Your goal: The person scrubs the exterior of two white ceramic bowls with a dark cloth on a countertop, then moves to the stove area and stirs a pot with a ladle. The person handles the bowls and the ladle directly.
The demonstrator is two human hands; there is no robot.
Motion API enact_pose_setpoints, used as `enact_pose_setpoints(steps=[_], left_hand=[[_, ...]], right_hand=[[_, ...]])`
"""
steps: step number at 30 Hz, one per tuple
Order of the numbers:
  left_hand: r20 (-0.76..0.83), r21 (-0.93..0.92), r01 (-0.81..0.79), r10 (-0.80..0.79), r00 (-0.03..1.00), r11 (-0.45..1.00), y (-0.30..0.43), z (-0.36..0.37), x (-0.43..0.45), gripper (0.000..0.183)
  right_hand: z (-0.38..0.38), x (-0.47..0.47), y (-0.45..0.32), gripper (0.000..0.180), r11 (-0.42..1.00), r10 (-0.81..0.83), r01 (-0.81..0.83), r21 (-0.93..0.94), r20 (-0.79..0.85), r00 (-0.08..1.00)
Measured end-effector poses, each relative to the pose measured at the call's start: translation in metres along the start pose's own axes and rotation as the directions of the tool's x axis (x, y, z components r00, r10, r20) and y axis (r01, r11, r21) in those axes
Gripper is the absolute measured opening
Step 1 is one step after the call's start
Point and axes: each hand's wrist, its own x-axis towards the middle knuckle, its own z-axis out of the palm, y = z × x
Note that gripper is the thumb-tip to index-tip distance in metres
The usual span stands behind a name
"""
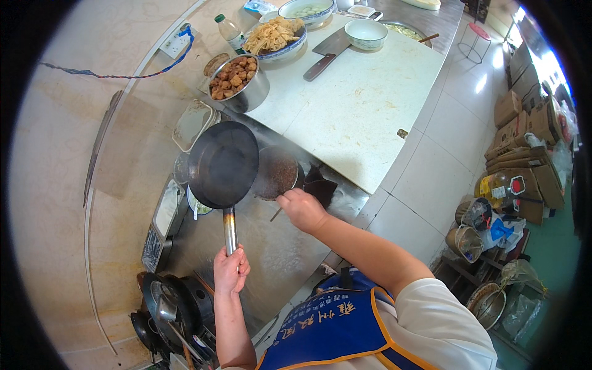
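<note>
My left hand grips the metal handle of a dark frying pan, which is tilted and held up over the left side of the steel counter. My right hand is closed around a thin stick-like utensil, whose full shape is hidden. That hand is at the near edge of a round pot or pan with a brown, grainy content; steam blurs it. A dark cloth lies just to the right of it.
A white cutting board holds a cleaver, a bowl and a steel pot of fried chunks. Woks stand at lower left. A steel tray lines the left wall. Cardboard boxes stand across the floor.
</note>
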Motion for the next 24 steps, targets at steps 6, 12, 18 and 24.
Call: enact_pose_setpoints(steps=[6,12,18,24], left_hand=[[0.005,0.004,-0.012,0.012,1.0,1.0,-0.003,-0.003,-0.002,0.008],[0.01,0.015,-0.032,0.032,0.999,0.999,-0.004,-0.005,-0.003,0.009],[0.008,0.019,-0.027,0.027,1.0,0.999,-0.004,-0.007,-0.005,0.009],[-0.001,0.011,-0.022,0.022,1.0,1.0,-0.004,-0.007,-0.005,0.009]], right_hand=[[-0.005,0.001,-0.002,0.018,1.0,0.025,-0.025,-0.007,-0.018,1.0],[-0.009,0.002,-0.001,0.021,0.999,0.042,-0.041,0.017,-0.058,0.997],[-0.016,0.005,-0.003,0.023,0.996,0.079,-0.076,0.051,-0.074,0.994],[-0.024,0.011,-0.004,0.019,0.995,0.083,-0.074,0.071,-0.141,0.986]])
